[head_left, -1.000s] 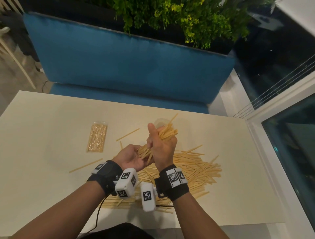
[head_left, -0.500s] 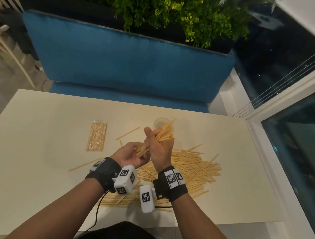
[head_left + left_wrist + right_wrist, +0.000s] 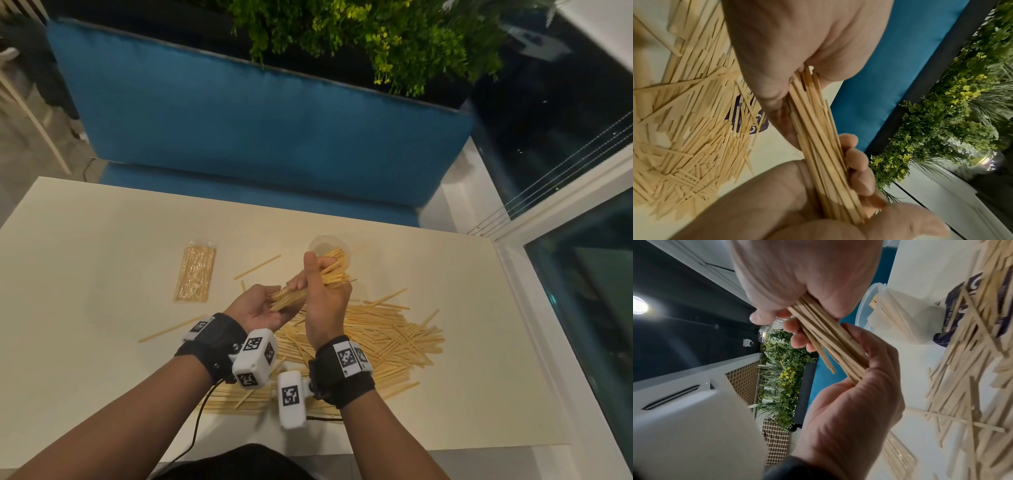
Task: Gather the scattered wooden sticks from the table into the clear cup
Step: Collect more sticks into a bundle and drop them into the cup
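Note:
A bundle of wooden sticks (image 3: 330,274) is held above the table by both hands. My right hand (image 3: 322,294) grips its middle from above, thumb up. My left hand (image 3: 263,308), palm up, cups the near ends, and in the left wrist view its fingers (image 3: 857,162) curl round the bundle (image 3: 818,146). The far ends point at the clear cup (image 3: 325,244), which stands just beyond the hands with a few sticks in it (image 3: 879,311). A big pile of loose sticks (image 3: 383,335) lies under and to the right of the hands.
A sealed packet of sticks (image 3: 195,274) lies to the left. Single sticks lie near it (image 3: 171,330) and by the cup (image 3: 257,266). A dark printed sticker (image 3: 750,116) shows under the pile. A blue bench (image 3: 260,113) runs behind the cream table (image 3: 85,274).
Both hands have kept hold of the bundle and stayed almost in place. My left hand has closed in on the near ends, and the sticks lie tighter together.

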Motion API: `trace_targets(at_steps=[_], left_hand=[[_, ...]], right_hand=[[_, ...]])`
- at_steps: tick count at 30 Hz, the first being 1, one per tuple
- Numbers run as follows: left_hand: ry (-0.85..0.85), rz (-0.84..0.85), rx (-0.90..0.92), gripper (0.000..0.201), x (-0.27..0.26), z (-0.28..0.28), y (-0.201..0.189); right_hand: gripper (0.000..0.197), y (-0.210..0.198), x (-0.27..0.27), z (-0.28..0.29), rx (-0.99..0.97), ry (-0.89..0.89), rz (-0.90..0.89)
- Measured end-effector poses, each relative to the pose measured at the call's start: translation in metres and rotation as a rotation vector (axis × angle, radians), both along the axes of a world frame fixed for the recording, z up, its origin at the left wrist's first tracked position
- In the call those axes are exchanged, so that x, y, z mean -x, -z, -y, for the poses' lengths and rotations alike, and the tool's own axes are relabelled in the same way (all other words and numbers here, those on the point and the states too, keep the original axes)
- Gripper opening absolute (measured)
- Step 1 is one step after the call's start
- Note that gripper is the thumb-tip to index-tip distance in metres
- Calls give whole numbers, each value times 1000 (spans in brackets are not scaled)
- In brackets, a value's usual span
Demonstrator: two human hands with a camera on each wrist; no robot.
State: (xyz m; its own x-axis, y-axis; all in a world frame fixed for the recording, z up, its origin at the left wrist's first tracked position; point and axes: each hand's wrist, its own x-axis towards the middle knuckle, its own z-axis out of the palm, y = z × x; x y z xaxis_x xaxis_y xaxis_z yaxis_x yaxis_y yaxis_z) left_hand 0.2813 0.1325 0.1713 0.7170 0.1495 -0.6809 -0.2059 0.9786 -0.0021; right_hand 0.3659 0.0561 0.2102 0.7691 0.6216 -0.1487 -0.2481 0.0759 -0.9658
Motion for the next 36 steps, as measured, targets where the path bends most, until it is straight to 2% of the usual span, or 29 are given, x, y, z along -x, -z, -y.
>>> trace_targets(at_steps=[2, 4, 8, 10, 16, 20, 22, 26, 27, 29, 33, 36], left_hand=[[-6, 22, 0, 34, -1, -1, 1], [-13, 45, 10, 40, -1, -1, -1], [-51, -56, 23, 43, 2, -1, 4], [-27, -82, 1, 43, 2, 0, 7], [87, 4, -64, 19, 0, 10, -4], [158, -12, -106, 30, -2, 11, -6], [198, -2, -139, 29, -2, 10, -10], [199, -19, -179, 31, -3, 12, -18], [188, -29, -189, 30, -3, 13, -20], [165, -64, -189, 30, -3, 14, -16], [136, -130, -142, 26, 0, 10, -16], [119, -77, -121, 20, 0, 13, -18]], right_hand=[[48, 1, 2, 0, 9, 3, 23], [53, 1, 3, 1, 23, 17, 10], [48, -2, 2, 0, 32, 8, -7], [52, -5, 3, 1, 53, 15, -5], [53, -12, 4, -2, 74, 22, -7], [40, -14, 6, -1, 90, -24, 57], [48, -11, 7, 1, 137, -38, 70], [80, -6, 10, 0, 183, -38, -38], [72, -6, 10, 0, 199, -47, -62], [39, -11, 10, 1, 243, -45, -92], [43, -19, 10, 2, 220, -90, -79], [37, -21, 8, -3, 194, -32, -129]])
